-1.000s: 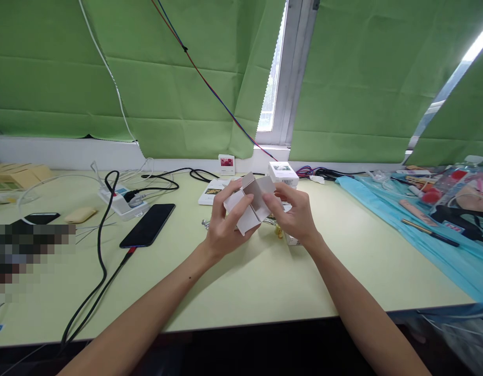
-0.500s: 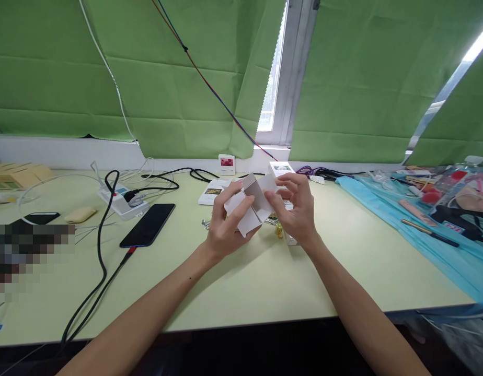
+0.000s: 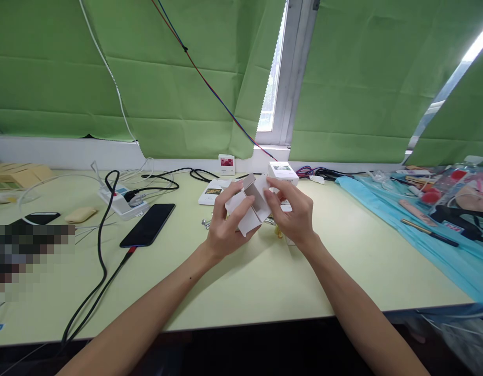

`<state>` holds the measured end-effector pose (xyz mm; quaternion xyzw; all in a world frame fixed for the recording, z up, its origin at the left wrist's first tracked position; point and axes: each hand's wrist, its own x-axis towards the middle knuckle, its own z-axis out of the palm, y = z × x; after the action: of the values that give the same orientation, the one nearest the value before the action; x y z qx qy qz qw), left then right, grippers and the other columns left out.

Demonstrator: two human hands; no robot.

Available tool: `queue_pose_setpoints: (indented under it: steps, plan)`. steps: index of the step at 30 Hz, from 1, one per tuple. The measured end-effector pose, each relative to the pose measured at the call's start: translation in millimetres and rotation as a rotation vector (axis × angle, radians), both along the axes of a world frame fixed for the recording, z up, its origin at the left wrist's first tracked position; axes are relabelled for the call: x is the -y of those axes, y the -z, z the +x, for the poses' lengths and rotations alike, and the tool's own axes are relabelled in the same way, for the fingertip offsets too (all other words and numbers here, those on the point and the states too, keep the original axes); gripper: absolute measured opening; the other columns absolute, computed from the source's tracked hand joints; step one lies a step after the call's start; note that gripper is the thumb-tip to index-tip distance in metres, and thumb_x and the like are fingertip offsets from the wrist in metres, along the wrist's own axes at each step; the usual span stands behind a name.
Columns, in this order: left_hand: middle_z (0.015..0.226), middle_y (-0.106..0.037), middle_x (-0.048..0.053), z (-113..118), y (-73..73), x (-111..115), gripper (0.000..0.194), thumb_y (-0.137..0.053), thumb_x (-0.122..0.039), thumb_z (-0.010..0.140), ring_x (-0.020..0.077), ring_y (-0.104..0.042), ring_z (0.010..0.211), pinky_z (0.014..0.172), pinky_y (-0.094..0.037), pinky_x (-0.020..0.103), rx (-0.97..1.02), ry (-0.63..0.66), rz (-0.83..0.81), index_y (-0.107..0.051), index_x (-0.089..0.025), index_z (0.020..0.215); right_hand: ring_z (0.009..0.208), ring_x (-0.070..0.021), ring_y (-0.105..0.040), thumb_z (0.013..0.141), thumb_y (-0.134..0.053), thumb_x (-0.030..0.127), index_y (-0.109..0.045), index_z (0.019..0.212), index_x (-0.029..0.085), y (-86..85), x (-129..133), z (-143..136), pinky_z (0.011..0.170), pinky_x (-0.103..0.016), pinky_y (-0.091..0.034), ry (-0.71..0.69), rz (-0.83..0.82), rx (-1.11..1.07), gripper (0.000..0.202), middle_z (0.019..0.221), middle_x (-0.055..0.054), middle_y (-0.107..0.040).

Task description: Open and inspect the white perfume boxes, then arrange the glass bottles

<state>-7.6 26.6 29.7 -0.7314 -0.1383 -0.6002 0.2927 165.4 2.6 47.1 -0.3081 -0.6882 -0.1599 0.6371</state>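
A small white cardboard box (image 3: 247,222) with its end open and flaps out is held above the table, tilted. My left hand (image 3: 226,224) is wrapped round its body. At its right edge, my right hand (image 3: 292,211) pinches a flap between thumb and index finger. Below and behind the hands are a small gold-coloured item (image 3: 278,232) and some silver metal pieces (image 3: 205,223), partly hidden. Behind the box stands a white box with a picture (image 3: 283,169), and a flat white box (image 3: 210,192) lies to the left.
A black phone (image 3: 148,224) on a cable lies left, near a white power strip (image 3: 124,203). Black cables run along the back and down the left side. A small white box with a pink picture (image 3: 227,164) stands at the back. Blue sheeting (image 3: 406,230) with a pen and clutter covers the right.
The fingers of my right hand have closed in on the flap, with the index finger now straighter along it. My left hand and the box have hardly moved.
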Motion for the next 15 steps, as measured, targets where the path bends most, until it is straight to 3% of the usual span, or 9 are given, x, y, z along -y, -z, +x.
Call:
queue_pose_setpoints:
  steps: [8,15]
  plan:
    - [0.135,-0.055,0.016,0.8,-1.3,0.9,0.064,-0.081,-0.03,0.078,0.0313,-0.062,0.121,0.093,-0.06,0.046,-0.013,0.02,-0.009,-0.054,-0.023,0.135,0.06,-0.014,-0.063,0.091,-0.067,0.031,-0.067,0.111,0.021,-0.1,0.4,-1.3,0.054,-0.028,-0.052,0.038,-0.008,0.032,0.022,0.094,-0.006,-0.077]
    - [0.135,-0.055,0.016,0.3,0.4,-0.7,0.066,-0.082,-0.031,0.078,0.0315,-0.062,0.12,0.093,-0.06,0.046,-0.019,0.028,-0.013,-0.053,-0.024,0.137,0.061,-0.0151,-0.066,0.088,-0.068,0.027,-0.065,0.108,0.023,1.2,-1.5,-1.0,0.053,-0.028,-0.05,0.086,-0.011,0.043,0.021,0.092,-0.005,-0.077]
